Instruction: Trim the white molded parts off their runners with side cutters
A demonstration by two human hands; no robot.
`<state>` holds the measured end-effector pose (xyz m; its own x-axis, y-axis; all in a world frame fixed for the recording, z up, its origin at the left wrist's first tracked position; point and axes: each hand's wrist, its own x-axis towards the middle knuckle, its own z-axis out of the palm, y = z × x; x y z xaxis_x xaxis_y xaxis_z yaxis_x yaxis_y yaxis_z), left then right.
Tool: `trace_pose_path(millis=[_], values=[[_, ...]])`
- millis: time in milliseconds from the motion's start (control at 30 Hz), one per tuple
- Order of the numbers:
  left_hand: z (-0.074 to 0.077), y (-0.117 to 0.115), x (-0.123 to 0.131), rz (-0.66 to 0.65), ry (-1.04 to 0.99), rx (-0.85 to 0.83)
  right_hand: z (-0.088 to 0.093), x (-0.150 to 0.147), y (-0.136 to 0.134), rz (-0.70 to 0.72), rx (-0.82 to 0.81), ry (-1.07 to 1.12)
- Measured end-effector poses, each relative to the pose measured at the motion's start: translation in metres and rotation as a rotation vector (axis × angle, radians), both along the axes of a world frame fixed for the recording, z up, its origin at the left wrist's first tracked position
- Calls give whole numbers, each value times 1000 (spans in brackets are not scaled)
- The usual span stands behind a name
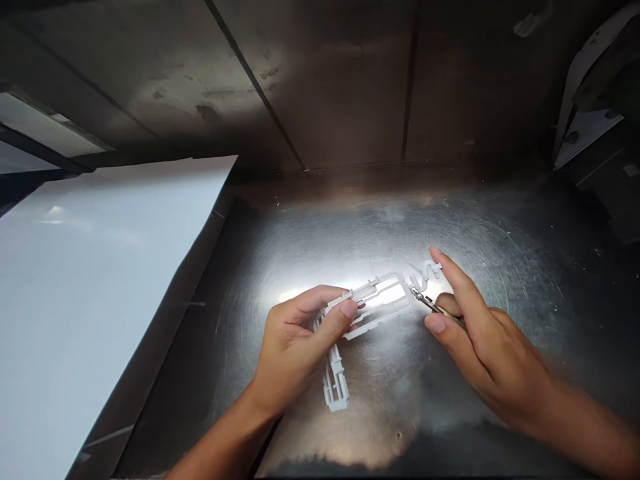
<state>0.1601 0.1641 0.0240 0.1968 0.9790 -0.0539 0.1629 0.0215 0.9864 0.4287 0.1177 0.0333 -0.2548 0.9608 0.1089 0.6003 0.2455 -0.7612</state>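
Note:
My left hand (300, 340) pinches a white plastic frame (380, 298) between thumb and fingers, above the metal table. One part of the frame reaches right toward my other hand, and another hangs down below my left fingers. My right hand (480, 340) is closed around small metal cutters (431, 304), with the index finger stretched out beside a curly white plastic piece (427, 275). The cutters' tip is at the frame's right end, where the curly piece adjoins it. Whether the jaws touch the plastic cannot be made out.
A shiny metal table (280, 247) lies under both hands, with tiny white bits on it. At the left is a large white sheet (115, 247). Dark metal panels (350, 87) rise behind, and a pale curved object (575, 87) stands at the upper right.

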Motion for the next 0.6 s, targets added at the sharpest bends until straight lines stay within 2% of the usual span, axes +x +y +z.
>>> trace_pose_path(millis=[133, 233, 400, 600], values=[[0, 0, 2, -9, -22, -16, -2, -2, -2, -20, 51, -54], [0, 0, 5, -13, -72, -30, -1, -2, -2, 2, 58, 17], [-5, 3, 9, -27, -169, -75, 9, 0, -1, 80, -69, 190], [-11, 6, 12, -51, -190, -88, 14, 1, -4, 76, -207, 254]])
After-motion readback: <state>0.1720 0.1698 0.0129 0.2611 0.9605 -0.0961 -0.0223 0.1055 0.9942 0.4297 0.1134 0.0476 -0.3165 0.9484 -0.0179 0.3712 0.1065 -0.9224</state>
